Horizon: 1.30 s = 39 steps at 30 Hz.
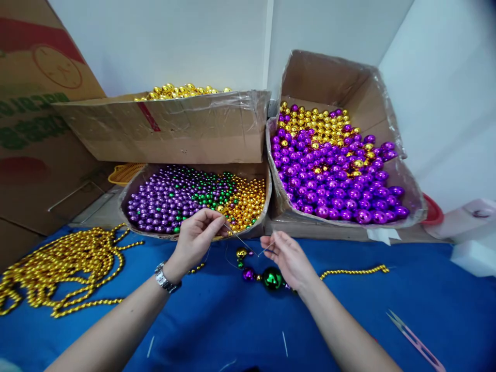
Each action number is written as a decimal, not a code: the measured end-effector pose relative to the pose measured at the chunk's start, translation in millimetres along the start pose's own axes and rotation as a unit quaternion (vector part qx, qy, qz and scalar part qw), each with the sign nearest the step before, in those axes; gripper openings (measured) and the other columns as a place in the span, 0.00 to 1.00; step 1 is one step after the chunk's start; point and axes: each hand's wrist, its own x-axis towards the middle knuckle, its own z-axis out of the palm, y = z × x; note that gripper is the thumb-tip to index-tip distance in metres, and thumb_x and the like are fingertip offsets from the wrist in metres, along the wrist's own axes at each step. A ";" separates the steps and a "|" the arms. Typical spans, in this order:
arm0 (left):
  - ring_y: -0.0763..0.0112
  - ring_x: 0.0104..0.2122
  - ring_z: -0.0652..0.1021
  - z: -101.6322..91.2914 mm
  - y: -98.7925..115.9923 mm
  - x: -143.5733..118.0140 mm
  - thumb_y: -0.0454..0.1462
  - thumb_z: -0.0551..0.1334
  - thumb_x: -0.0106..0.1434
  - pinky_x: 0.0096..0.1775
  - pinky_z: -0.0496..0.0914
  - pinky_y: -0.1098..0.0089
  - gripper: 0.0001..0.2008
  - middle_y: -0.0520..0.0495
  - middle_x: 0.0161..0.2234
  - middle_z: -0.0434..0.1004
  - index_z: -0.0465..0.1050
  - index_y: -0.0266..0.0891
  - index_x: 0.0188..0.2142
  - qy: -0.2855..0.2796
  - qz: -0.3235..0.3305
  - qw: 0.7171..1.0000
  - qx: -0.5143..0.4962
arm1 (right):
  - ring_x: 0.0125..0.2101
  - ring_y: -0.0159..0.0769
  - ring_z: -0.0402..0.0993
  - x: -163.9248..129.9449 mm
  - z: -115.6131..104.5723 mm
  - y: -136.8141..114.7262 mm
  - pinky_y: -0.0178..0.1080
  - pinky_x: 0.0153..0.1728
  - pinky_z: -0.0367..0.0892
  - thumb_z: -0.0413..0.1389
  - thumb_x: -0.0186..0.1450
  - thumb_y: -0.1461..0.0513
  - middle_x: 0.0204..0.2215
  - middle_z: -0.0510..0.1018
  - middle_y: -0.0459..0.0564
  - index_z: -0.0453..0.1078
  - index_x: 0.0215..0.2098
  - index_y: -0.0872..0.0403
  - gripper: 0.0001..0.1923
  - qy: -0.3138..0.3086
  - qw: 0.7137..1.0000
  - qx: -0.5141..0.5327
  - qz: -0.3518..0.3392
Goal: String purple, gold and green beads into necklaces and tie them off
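My left hand [198, 233], with a silver watch [166, 279] on its wrist, pinches a thin pale string [244, 243] between thumb and forefinger. My right hand [285, 254] is closed on another stretch of string, and the two lengths meet in a V between my hands. Just below lies a strand of beads [248, 274] in gold, green and purple, with a large green bead [272, 279] beside my right fingers. Part of this strand is hidden behind my right hand. Beyond my left hand stands a box [126, 204] of small purple, green and gold beads.
A second box [416, 206] holds larger purple and gold beads. Behind, another carton [182, 129] has gold beads on top. Gold bead strands [77, 268] lie at left, a short gold strand [352, 271] at right. Pink thread snips [416, 341] rest on the blue cloth [217, 330].
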 end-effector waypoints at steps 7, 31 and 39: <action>0.71 0.24 0.78 -7.4 -0.4 7.1 0.41 0.63 0.59 0.24 0.72 0.74 0.10 0.47 0.26 0.78 0.67 0.36 0.32 0.070 -0.043 0.996 -0.021 | 0.22 0.30 0.64 -4.1 -28.5 -29.6 0.37 0.33 0.66 0.43 0.67 0.46 0.19 0.62 0.39 0.63 0.34 0.50 0.18 0.016 0.991 -0.100 -0.084; 0.74 0.24 0.77 24.6 53.2 15.0 0.37 0.62 0.59 0.28 0.73 0.74 0.06 0.49 0.26 0.77 0.69 0.35 0.31 0.080 0.112 0.990 -0.015 | 0.37 0.37 0.62 -7.2 -13.5 -34.3 0.41 0.43 0.60 0.51 0.66 0.57 0.31 0.59 0.47 0.77 0.38 0.46 0.12 0.025 0.895 -0.376 -0.237; 0.64 0.45 0.76 41.4 50.3 -1.3 0.40 0.59 0.62 0.43 0.73 0.64 0.18 0.42 0.49 0.71 0.63 0.42 0.51 0.021 0.111 0.983 -0.142 | 0.37 0.32 0.69 -1.4 -6.2 -131.8 0.37 0.41 0.63 0.50 0.67 0.59 0.30 0.72 0.44 0.74 0.31 0.53 0.12 -0.051 0.901 -0.320 -0.289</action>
